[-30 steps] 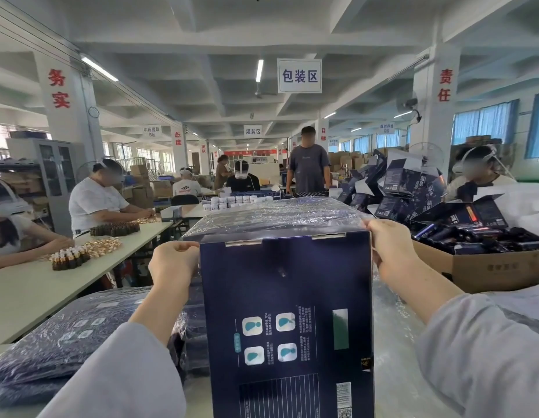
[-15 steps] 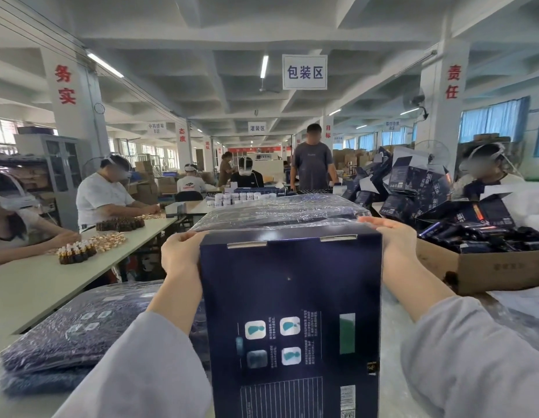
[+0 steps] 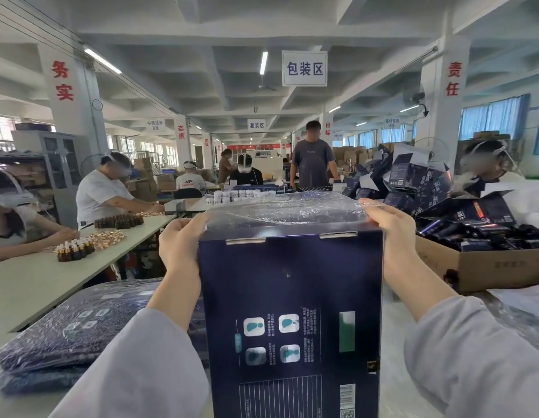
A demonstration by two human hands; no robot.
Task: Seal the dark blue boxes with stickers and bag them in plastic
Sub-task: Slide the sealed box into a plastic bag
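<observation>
A tall dark blue box (image 3: 292, 297) stands upright right in front of me, its printed back facing me. A clear plastic bag (image 3: 286, 208) is stretched over its top. My left hand (image 3: 179, 242) pinches the bag's edge at the box's upper left corner. My right hand (image 3: 389, 224) pinches the bag's edge at the upper right corner. The box's lower end is cut off by the frame.
A stack of bagged dark blue boxes (image 3: 72, 333) lies at my left. A cardboard carton (image 3: 488, 267) heaped with dark blue boxes stands at the right. Several people work at a long white table (image 3: 45, 279) with small brown bottles (image 3: 75, 251).
Both hands have drawn the plastic bag's edge closer over the box's top corners, and the box looms nearer and larger in view.
</observation>
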